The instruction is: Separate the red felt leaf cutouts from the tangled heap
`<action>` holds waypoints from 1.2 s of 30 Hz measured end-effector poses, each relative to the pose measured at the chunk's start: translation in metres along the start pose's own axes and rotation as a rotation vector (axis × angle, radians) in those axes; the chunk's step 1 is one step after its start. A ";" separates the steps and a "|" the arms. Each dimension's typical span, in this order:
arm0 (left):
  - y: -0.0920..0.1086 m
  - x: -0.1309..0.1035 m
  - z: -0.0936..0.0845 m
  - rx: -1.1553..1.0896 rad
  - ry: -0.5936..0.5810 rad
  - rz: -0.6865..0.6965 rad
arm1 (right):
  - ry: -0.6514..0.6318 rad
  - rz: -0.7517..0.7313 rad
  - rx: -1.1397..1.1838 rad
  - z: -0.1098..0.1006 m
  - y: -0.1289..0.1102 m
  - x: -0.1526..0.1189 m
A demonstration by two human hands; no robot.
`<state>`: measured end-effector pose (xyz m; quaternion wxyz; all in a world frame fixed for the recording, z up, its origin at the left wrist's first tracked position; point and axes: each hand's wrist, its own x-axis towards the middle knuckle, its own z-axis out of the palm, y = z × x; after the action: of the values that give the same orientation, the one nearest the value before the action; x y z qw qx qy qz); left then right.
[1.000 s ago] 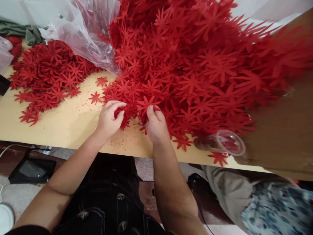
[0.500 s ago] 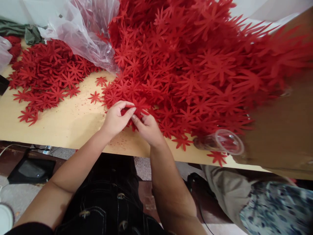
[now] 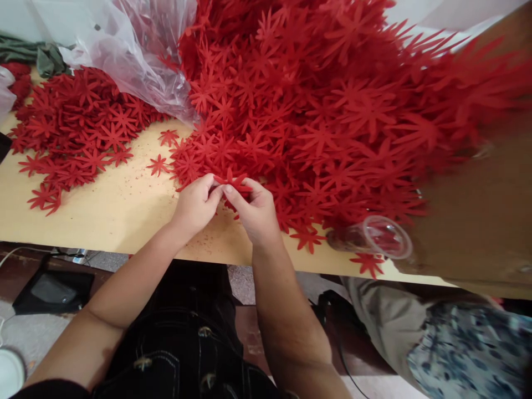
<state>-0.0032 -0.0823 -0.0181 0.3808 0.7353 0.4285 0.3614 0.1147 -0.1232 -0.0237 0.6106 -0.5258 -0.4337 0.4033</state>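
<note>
Between the fingertips of both hands is a red flower-shaped cutout with narrow petals. My left hand pinches its left side, thumb and forefinger together. On the other side my right hand grips it with the thumb on top. The two thumbs nearly meet at its near edge. Just beyond the hands rises a large heap of the same red cutouts. A smaller pile of darker red cutouts lies to the left.
A clear plastic bag lies between the piles. At the right, a clear plastic cup rests on its side near the table edge, beside a cardboard box. Another person's patterned clothing shows at the lower right.
My right hand has turned, its fingers now spread further round the cutout's right side. The cutout has tilted, its petals now pointing up. The view has shifted slightly.
</note>
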 end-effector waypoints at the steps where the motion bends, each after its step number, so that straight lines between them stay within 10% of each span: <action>1: 0.001 -0.001 0.000 0.033 -0.010 0.007 | 0.012 -0.006 -0.012 0.001 0.001 0.000; 11: -0.002 -0.001 0.001 -0.264 -0.013 0.038 | 0.232 -0.020 -0.128 -0.001 0.006 0.001; 20: 0.000 0.003 0.003 -0.420 0.013 -0.061 | 0.049 -0.031 -0.070 0.002 0.005 -0.002; 36: -0.005 0.004 0.004 -0.329 0.037 0.004 | 0.083 -0.053 -0.089 0.003 0.001 -0.003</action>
<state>0.0000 -0.0781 -0.0231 0.4873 0.6573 0.3690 0.4408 0.1108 -0.1247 -0.0252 0.6145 -0.5570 -0.4394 0.3450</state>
